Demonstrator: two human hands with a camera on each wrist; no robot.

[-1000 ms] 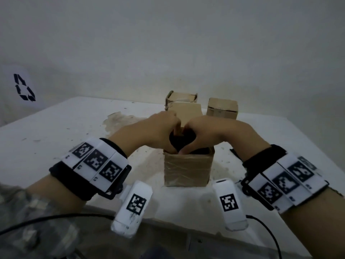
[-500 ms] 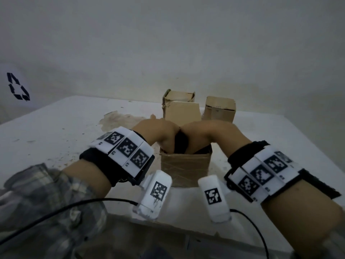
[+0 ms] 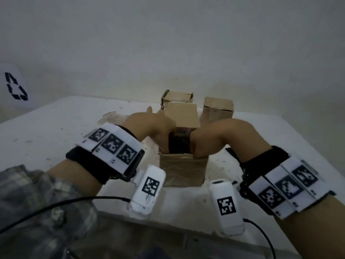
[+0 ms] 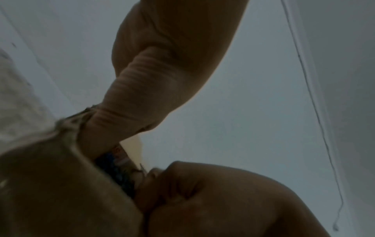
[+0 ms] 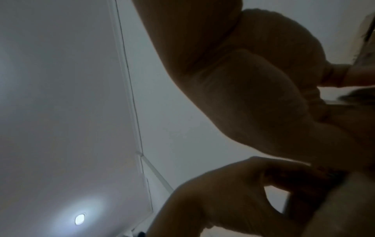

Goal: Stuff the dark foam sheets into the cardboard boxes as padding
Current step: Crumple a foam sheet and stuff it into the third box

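While both hands work inside one carton, the following conditions apply.

Left hand (image 3: 149, 126): bent down at the wrist, fingers plunged into the open box (image 3: 183, 168) at its left inner wall; whether they grip or only press cannot be told.
Right hand (image 3: 214, 135): bent down likewise, fingers inside the right inner wall; their curl is hidden.
Hand spacing: apart, with a gap between them.
Dark foam sheet (image 3: 179, 144): standing in that gap, low in the box mouth, with a coloured printed patch above it.
Rear flap (image 3: 182, 115): raised, just beyond the fingertips.
Spare boxes (image 3: 217, 109): two, beyond the hands on the counter (image 3: 56, 128).
Step, as judged: foam partly seated, final push outstanding.
Risk 1: uneven downward force from one hand could tip the box toward that side.
Risk 2: compressed foam may spring back up once the pressure is released.
Risk 3: outward force on the walls could split the taped front seam.
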